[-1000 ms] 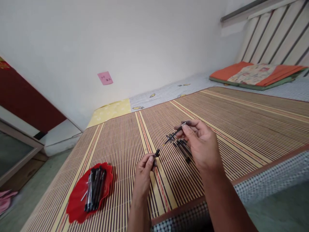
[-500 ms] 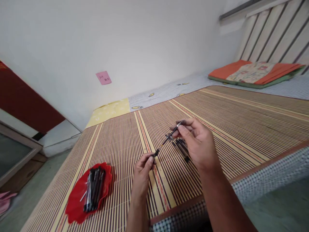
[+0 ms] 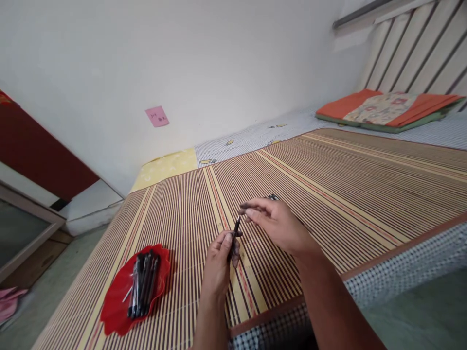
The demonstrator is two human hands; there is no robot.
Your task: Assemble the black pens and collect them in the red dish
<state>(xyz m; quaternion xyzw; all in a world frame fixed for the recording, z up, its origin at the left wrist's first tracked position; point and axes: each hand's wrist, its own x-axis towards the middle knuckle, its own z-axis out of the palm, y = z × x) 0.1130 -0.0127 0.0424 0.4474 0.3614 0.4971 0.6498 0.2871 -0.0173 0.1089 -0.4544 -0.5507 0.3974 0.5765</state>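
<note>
My left hand (image 3: pixel 223 245) grips a black pen barrel (image 3: pixel 237 226), which points up and away from me. At its upper end, my right hand (image 3: pixel 268 218) pinches the pale pen tip between thumb and fingers. Most of the refill seen earlier is now out of sight inside the barrel. Dark smudges mark the fingertips of both hands. Behind my right hand only the ends of some black pen parts (image 3: pixel 273 197) show; the others are hidden. To the left, a red scalloped plate (image 3: pixel 113 304) holds several black pens (image 3: pixel 145 282) and a thin white stick.
A striped bamboo mat (image 3: pixel 189 214) covers the bed. Folded orange and floral cloth (image 3: pixel 386 109) lies at the far right by a slatted headboard (image 3: pixel 419 48). A pink note (image 3: pixel 157 116) is on the white wall. Pink cloth (image 3: pixel 9 304) lies on the floor at left.
My right hand has moved down and left toward my left hand, sliding the refill into the barrel. The barrel now stands more upright, and my right hand covers most of the pen parts.
</note>
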